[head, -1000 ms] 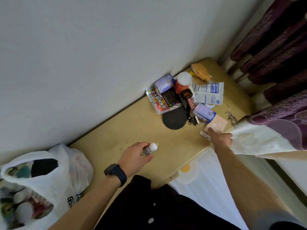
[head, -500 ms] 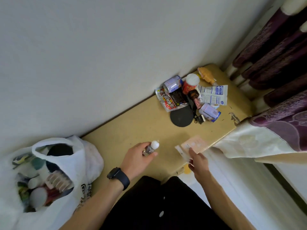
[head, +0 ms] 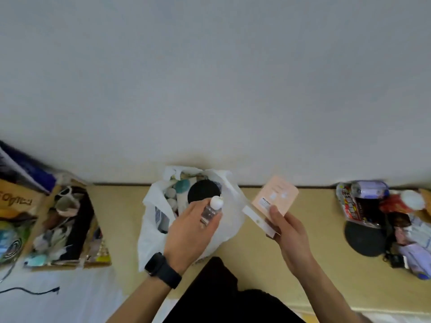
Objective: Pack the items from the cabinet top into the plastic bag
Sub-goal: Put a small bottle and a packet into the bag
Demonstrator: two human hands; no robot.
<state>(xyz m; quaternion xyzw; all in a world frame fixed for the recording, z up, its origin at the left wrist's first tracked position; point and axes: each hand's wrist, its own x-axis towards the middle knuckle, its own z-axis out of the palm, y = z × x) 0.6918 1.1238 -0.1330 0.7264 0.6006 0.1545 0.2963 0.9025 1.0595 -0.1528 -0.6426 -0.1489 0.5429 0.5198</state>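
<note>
Over the bag's mouth: the left hand [head: 186, 231] has its grip curled round a small clear bottle [head: 208, 214], which is tilted with its top away from the person.
Bottle's look: short, slim and see-through, topped by a round white cap [head: 216, 202]. It hangs in the air just above the bag's opening.
Left wrist: a black watch [head: 163, 269].
Right of the bag: the right hand [head: 289, 231] has its grip pinched on two flat things at once, thumb on top, both held clear of the tabletop.
Pink card [head: 276, 197]: a peach-pink rectangle with a small printed patch near the thumb, too blurred to read. Its far edge points to the wall [head: 210, 89].
White box [head: 257, 221]: long and narrow, held under the card, one end jutting towards the bag.
Plastic bag [head: 151, 238]: thin, white and crumpled, standing open against the wall. Inside are a black disc [head: 204, 191], a teal round thing [head: 182, 185] and several white round pieces.
Tabletop [head: 256, 252]: pale yellowish wood running along the wall.
Far right: a blurred pile, well apart from both hands, with a red printed packet [head: 349, 203], a flat black round pad [head: 363, 241] and a white-capped jar [head: 411, 199].
Far left: an open cardboard box [head: 16, 199] crammed with mixed things.
</note>
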